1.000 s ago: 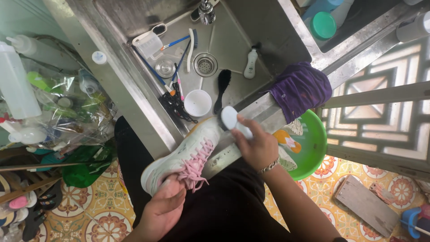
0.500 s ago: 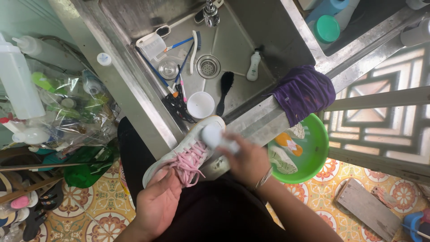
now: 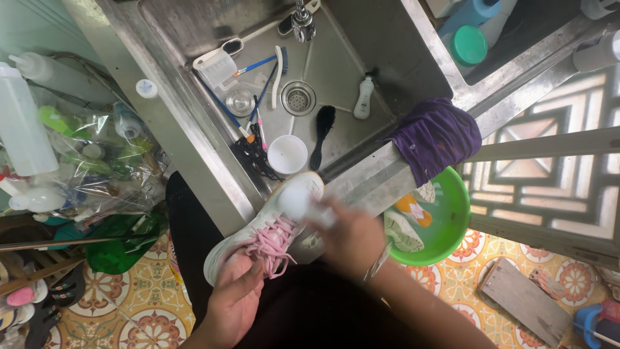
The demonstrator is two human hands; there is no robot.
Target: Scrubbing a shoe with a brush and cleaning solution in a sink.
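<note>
Just two hands [image 3: 236, 300], one sneaker [image 3: 268, 229]

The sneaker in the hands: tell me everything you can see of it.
The sneaker is white, soft-looking, with pink laces hanging loose and tangled. It lies tilted, toe resting on the steel sink rim, heel toward the person. The left hand grips its heel end from below; the right hand, motion-blurred, presses a white round-headed tool on its toe.

— What's underfoot?
— A patterned tile floor [image 3: 148, 304] in orange and cream.
— And around it?
— A steel sink [image 3: 361, 71], and a white lattice screen [image 3: 549, 194] at right.
</note>
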